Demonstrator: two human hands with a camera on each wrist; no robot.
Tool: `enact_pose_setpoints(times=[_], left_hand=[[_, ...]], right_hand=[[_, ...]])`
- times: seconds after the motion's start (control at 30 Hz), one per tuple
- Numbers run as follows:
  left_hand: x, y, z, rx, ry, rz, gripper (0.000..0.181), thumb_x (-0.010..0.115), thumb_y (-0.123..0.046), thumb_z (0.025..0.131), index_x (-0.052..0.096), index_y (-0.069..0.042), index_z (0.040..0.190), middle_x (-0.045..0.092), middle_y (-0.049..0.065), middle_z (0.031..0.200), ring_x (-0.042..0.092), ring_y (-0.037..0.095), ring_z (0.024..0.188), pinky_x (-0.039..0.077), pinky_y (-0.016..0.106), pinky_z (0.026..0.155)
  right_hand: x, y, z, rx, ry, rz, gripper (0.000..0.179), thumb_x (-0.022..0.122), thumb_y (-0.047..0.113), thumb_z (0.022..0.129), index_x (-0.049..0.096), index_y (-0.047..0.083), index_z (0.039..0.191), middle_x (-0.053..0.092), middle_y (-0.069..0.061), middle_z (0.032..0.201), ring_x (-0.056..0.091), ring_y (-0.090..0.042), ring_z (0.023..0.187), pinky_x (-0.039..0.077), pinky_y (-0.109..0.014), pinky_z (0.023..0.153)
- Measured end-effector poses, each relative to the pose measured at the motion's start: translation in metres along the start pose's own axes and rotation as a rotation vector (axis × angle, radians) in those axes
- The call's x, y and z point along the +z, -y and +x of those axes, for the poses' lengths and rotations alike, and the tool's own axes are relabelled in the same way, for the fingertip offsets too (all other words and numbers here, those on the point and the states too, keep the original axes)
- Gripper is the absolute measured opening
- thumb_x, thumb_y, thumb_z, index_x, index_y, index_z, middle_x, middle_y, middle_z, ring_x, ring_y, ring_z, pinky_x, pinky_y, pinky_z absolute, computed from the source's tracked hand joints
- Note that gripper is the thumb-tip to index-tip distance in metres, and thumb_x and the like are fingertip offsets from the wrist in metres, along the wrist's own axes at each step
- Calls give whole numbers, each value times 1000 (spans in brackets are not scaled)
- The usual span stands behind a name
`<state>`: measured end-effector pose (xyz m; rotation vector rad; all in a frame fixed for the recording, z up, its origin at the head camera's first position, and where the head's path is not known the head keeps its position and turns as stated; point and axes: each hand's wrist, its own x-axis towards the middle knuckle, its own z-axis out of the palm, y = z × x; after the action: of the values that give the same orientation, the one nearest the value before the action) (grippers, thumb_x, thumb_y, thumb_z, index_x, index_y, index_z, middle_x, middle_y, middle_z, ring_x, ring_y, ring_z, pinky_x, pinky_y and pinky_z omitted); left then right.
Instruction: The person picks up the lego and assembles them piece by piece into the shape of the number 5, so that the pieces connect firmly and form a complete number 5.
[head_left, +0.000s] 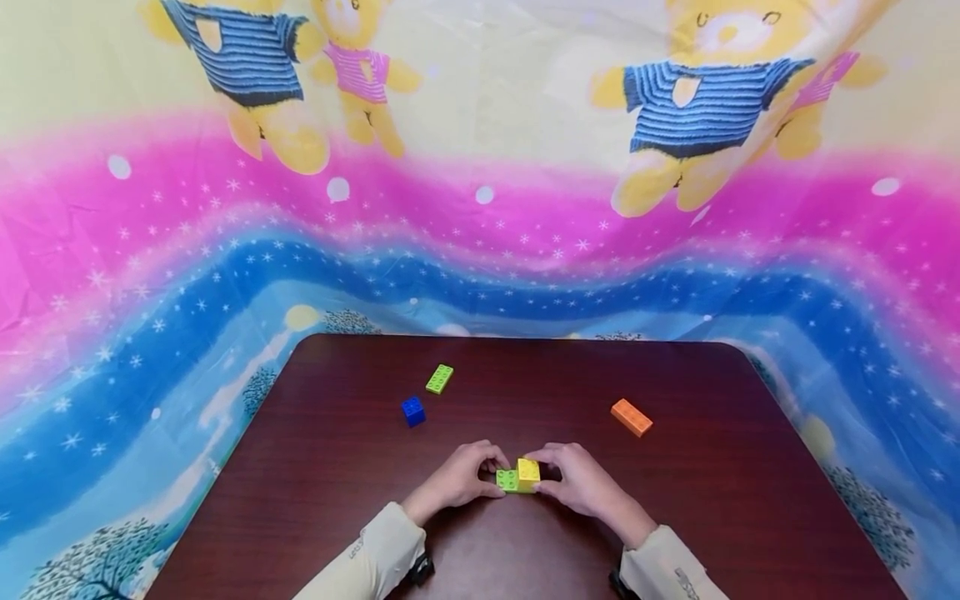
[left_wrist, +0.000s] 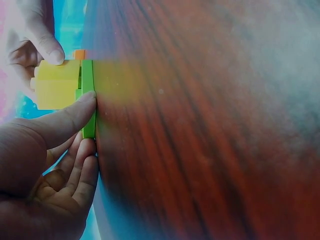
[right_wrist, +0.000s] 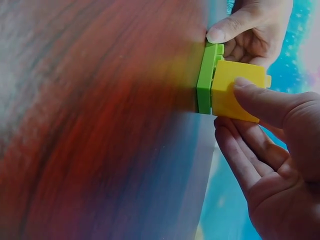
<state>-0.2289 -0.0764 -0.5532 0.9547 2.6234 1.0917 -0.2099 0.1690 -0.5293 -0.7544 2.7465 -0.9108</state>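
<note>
Near the table's front, a yellow toy brick (head_left: 528,471) stands on the right end of a flat green brick (head_left: 507,481), studs up. In the right wrist view a thin gap shows between the yellow brick (right_wrist: 232,92) and the green brick (right_wrist: 204,82). My right hand (head_left: 581,481) pinches the yellow brick, thumb on its near side and fingers behind. My left hand (head_left: 463,477) holds the green brick's left end between thumb and fingers. In the left wrist view the left thumb presses along the edge of the green brick (left_wrist: 88,75).
A second flat green brick (head_left: 439,378) and a small blue brick (head_left: 412,411) lie farther back on the left of the dark wooden table (head_left: 525,383). An orange brick (head_left: 632,417) lies back right. A patterned cloth (head_left: 480,225) hangs behind the table.
</note>
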Motion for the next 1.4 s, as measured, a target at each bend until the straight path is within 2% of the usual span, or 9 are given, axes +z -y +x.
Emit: enact_pose_setpoints(times=[0.2, 0.33, 0.57, 0.83, 1.17, 1.4], left_hand=[[-1, 1, 1, -8, -1, -3, 29, 90, -11, 80, 74, -12, 104, 67, -1, 96, 63, 9, 90, 54, 22, 83], [-2, 2, 0, -19, 4, -7, 29, 90, -10, 80, 74, -12, 103, 66, -2, 95, 63, 9, 90, 54, 22, 82], [-1, 3, -1, -24, 3, -10, 29, 91, -10, 78, 74, -12, 102, 65, -3, 94, 63, 9, 89, 54, 22, 81], [0, 3, 1, -18, -2, -6, 30, 91, -11, 78, 74, -13, 102, 65, -3, 94, 62, 9, 89, 55, 23, 81], [0, 2, 2, -21, 2, -10, 30, 92, -10, 78, 74, -12, 102, 65, -3, 94, 63, 10, 89, 54, 22, 81], [0, 2, 1, -20, 4, -14, 30, 92, -10, 77, 74, -12, 101, 66, -2, 93, 63, 10, 88, 54, 21, 80]], right_hand=[[0, 2, 3, -43, -18, -101, 37, 82, 18, 89, 75, 13, 125, 73, 5, 104, 66, -12, 88, 53, -28, 75], [1, 4, 4, -53, -10, -129, 37, 82, 19, 89, 75, 13, 125, 73, 4, 104, 66, -12, 87, 52, -27, 74], [1, 2, 4, -24, 13, -78, 39, 83, 19, 89, 74, 13, 127, 72, 5, 104, 66, -10, 86, 53, -24, 71], [-3, -1, 6, -24, 30, -19, 40, 84, 18, 88, 75, 13, 126, 74, 2, 109, 72, -16, 95, 59, -27, 78], [-2, -5, 6, -15, 40, 36, 38, 85, 18, 87, 75, 14, 124, 73, 4, 109, 73, -18, 97, 62, -31, 80], [-3, -7, 8, 3, 60, 120, 35, 86, 15, 86, 76, 13, 120, 75, 1, 110, 74, -17, 96, 63, -32, 81]])
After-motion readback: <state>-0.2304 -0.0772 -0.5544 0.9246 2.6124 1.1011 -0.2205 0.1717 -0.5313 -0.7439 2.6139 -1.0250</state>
